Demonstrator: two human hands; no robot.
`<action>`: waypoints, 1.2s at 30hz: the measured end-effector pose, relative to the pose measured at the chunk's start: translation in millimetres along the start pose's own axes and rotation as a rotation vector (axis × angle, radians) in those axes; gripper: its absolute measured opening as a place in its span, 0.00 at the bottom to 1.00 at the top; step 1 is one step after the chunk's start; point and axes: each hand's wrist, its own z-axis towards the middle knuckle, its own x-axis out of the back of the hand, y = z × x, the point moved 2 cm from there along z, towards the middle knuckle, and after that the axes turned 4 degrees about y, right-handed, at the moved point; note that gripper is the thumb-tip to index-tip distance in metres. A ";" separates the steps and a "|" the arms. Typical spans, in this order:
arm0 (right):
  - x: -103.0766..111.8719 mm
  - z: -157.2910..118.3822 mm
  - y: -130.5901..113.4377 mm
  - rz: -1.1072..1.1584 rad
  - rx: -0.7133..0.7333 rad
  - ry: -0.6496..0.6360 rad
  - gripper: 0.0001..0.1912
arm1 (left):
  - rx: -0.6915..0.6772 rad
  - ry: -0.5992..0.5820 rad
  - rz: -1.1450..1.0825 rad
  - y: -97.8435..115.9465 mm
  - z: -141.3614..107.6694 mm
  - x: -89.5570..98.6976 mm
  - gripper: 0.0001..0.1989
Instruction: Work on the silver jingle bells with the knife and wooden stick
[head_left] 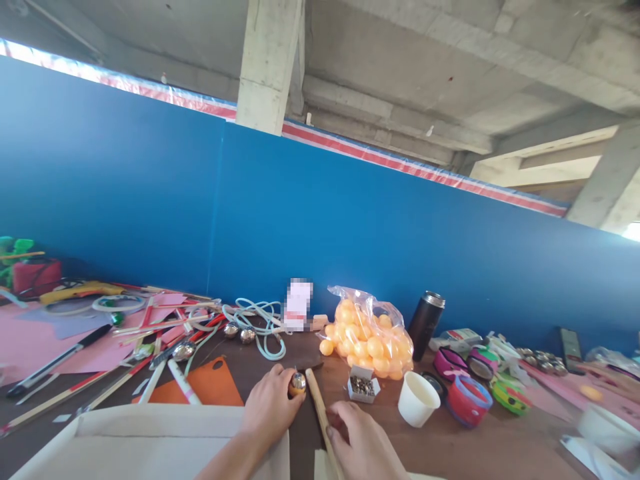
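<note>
My left hand (271, 405) is closed round a small round object (298, 383), shiny metal on top and orange-yellow below, just above the brown table. The fingers of my right hand (361, 437) are curled against a wooden stick (320, 415), which lies lengthwise between my two hands. Behind the right hand stands an open small box (363, 385) of little metal pieces. A clear bag (373, 337) full of orange balls sits farther back. To the right is a white paper cup (419, 399).
A white sheet (165, 443) covers the front left, beside an orange sheet (213, 383). Sticks, markers and light-blue cord (257, 320) clutter the left. A black bottle (427, 323) and colourful round items (469, 400) stand right. A blue wall (325, 220) closes the back.
</note>
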 end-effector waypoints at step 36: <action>-6.1 0.9 -7.0 -0.109 -0.140 -0.024 0.14 | 0.018 -0.025 -0.010 4.8 -1.5 5.1 0.11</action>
